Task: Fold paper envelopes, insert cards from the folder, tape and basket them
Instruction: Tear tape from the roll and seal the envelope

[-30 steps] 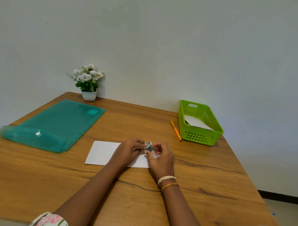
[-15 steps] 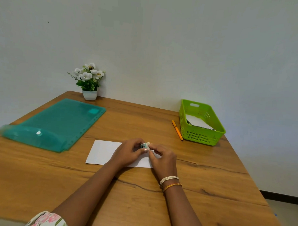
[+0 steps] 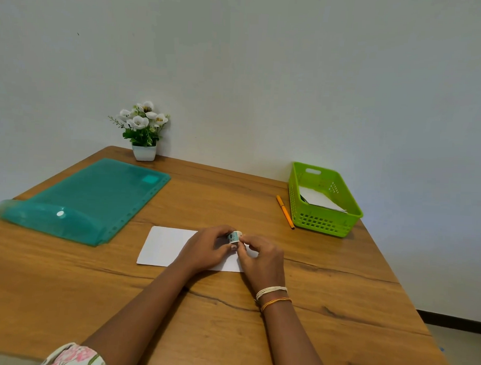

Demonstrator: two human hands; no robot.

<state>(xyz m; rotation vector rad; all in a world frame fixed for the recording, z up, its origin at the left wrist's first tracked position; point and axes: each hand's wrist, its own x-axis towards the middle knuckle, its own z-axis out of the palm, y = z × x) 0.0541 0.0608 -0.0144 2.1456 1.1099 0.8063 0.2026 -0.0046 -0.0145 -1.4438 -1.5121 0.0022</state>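
While the white envelope (image 3: 167,246) lies flat on the desk (image 3: 325,291), both hands — left hand (image 3: 206,251), right hand (image 3: 263,259) — meet over its right end, each grip pinching the small tape roll (image 3: 234,236) — green basket (image 3: 324,199) far right, teal folder (image 3: 87,197) far left.

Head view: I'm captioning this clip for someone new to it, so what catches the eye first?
Both hands meet at the table's middle, the left hand and right hand pinching a small tape roll over a white envelope. A teal folder lies far left, and a lime-green basket holding white paper sits far right beside an orange pen.
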